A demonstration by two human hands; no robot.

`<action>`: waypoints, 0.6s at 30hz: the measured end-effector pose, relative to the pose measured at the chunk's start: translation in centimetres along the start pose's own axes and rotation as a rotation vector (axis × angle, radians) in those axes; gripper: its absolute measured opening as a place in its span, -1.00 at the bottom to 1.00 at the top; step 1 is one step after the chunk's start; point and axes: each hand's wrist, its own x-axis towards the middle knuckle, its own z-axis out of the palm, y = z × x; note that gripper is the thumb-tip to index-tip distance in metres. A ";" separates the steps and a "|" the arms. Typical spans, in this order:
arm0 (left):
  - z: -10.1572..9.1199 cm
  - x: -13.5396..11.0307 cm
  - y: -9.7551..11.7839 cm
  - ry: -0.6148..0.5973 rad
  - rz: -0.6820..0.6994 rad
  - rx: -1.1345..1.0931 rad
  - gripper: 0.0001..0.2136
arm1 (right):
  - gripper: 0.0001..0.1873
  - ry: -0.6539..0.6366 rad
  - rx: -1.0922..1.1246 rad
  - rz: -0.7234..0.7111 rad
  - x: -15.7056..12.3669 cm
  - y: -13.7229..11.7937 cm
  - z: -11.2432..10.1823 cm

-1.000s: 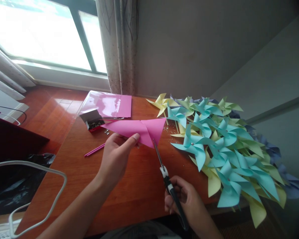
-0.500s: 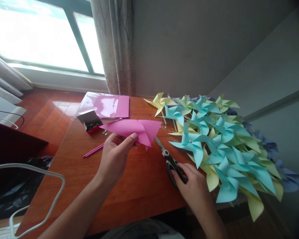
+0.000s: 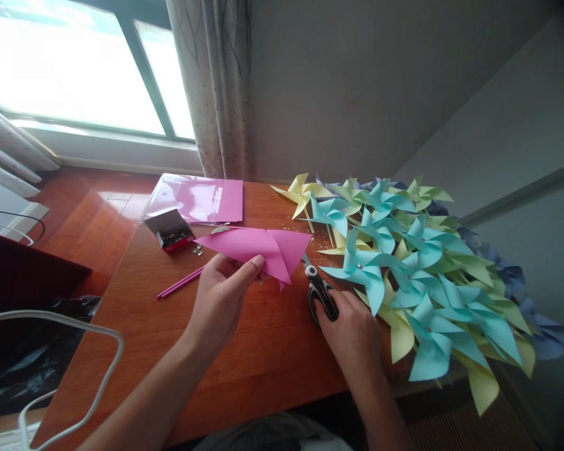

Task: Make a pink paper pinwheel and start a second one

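My left hand (image 3: 230,291) pinches a folded sheet of pink paper (image 3: 251,245) above the table, thumb on top and fingers beneath. The paper has slanting folded edges and a pointed corner hanging down at its right. My right hand (image 3: 350,319) is closed around the handles of black and white scissors (image 3: 320,294) on the table's right half. Their blades point away from me, and the tips are partly hidden near the paper's right end. Two thin pink sticks (image 3: 181,283) lie left of my left hand.
Many finished paper pinwheels (image 3: 360,266) in turquoise, yellow, green and purple cover the right side. At the back left are a pink paper pack (image 3: 195,197) and an open small box (image 3: 170,232) of metal fasteners. A white cable (image 3: 115,369) loops at the lower left.
My right hand has moved slightly forward and left with the scissors, bringing them closer to the paper. The pink paper has shifted a little right and toward me.
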 end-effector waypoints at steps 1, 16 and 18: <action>0.0 0.0 0.0 0.000 -0.003 0.003 -0.90 | -0.79 -0.001 0.001 -0.003 0.1 0.0 0.1; 0.0 0.0 0.0 0.010 -0.012 0.015 -0.90 | -0.74 0.045 0.001 -0.015 0.2 0.9 1.2; 0.0 0.0 0.0 0.007 -0.014 0.008 -0.91 | -0.73 0.047 0.031 -0.012 0.1 0.9 1.1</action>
